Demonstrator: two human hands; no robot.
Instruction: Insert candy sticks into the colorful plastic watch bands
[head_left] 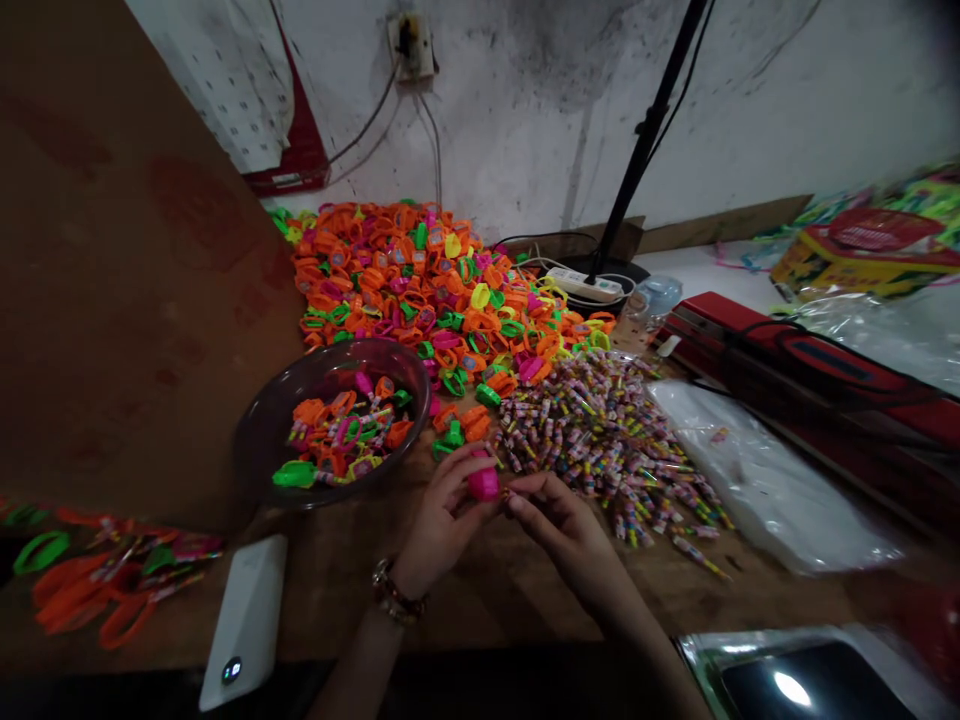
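Observation:
My left hand [446, 515], with a beaded bracelet at the wrist, is closed around a bright pink plastic toy watch [484, 484]. Close beside it, the thumb and forefinger of my right hand [559, 525] pinch something small against the toy's right side; the fingers mostly hide it. Just beyond my hands lies a heap of small wrapped candy rolls [592, 430]. Behind that rises a large pile of orange, green, pink and yellow toy watches [397, 270]. A dark translucent bowl [259, 440] to the left holds several toy watches together with candy rolls.
A white phone [251, 610] lies at the front left, near more toys [97, 590] by a cardboard sheet [135, 300]. At right are clear plastic bags [772, 490], a red sealer-like machine [795, 370] and a dark-screened device [817, 685]. A black pole [645, 150] stands behind a power strip [585, 284].

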